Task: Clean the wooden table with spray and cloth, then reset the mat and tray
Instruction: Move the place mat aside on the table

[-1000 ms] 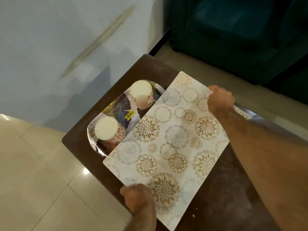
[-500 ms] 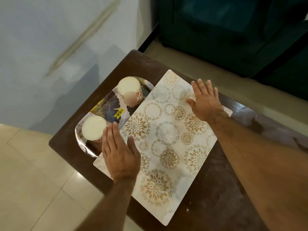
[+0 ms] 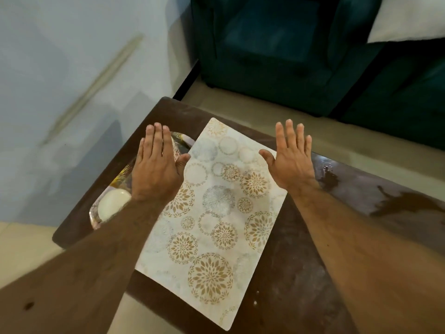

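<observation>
A white mat [image 3: 214, 220] with gold and grey flower circles lies flat on the dark wooden table [image 3: 301, 273]. To its left sits a shiny patterned tray [image 3: 95, 214] with a white upturned cup [image 3: 112, 204] on it; my forearm hides most of the tray. My left hand [image 3: 157, 165] hovers over the tray with straight fingers and holds nothing. My right hand [image 3: 292, 157] is spread flat above the mat's far right corner, also holding nothing.
A dark wet stain [image 3: 404, 203] marks the table at the right. A dark green sofa [image 3: 289, 51] stands beyond the table's far edge. A pale wall [image 3: 72, 68] rises at left, with tiled floor [image 3: 21, 256] below.
Both hands let go of the mat's edges, flattened, then lifted off it. The left hand moved over the tray; the right hand rose at the far right corner.
</observation>
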